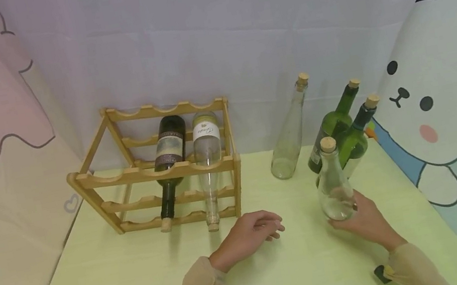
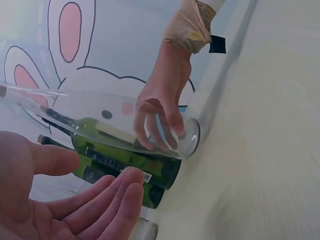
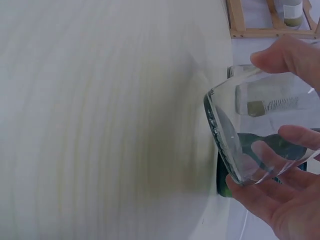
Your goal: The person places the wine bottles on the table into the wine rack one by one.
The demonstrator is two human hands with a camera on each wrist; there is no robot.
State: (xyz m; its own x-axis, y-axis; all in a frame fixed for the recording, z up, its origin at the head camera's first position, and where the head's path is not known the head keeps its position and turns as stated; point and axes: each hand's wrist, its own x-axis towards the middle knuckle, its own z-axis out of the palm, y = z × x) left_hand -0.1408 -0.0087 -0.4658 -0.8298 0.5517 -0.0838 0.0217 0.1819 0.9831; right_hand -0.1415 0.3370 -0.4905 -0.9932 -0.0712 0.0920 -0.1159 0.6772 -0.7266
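My right hand (image 1: 363, 220) grips a clear glass bottle (image 1: 335, 192) low on its body, thumb and fingers wrapped about it near the base. That bottle has a cork in its neck and stands roughly upright, in front of two green bottles. In the right wrist view the glass base (image 3: 225, 140) shows between thumb and fingers, close to the pale tabletop. My left hand (image 1: 249, 235) is over the table between the rack and the held bottle, palm turned inward. Its fingers (image 2: 107, 205) are loosely extended, with nothing in them.
A wooden wine rack (image 1: 160, 173) stands at the back left, with a dark bottle (image 1: 169, 148) and a clear labelled bottle (image 1: 207, 146) lying tilted neck-down in it. Another corked clear bottle (image 1: 288, 142) stands right of the rack. Green bottles (image 1: 352, 141) stand near the right edge.
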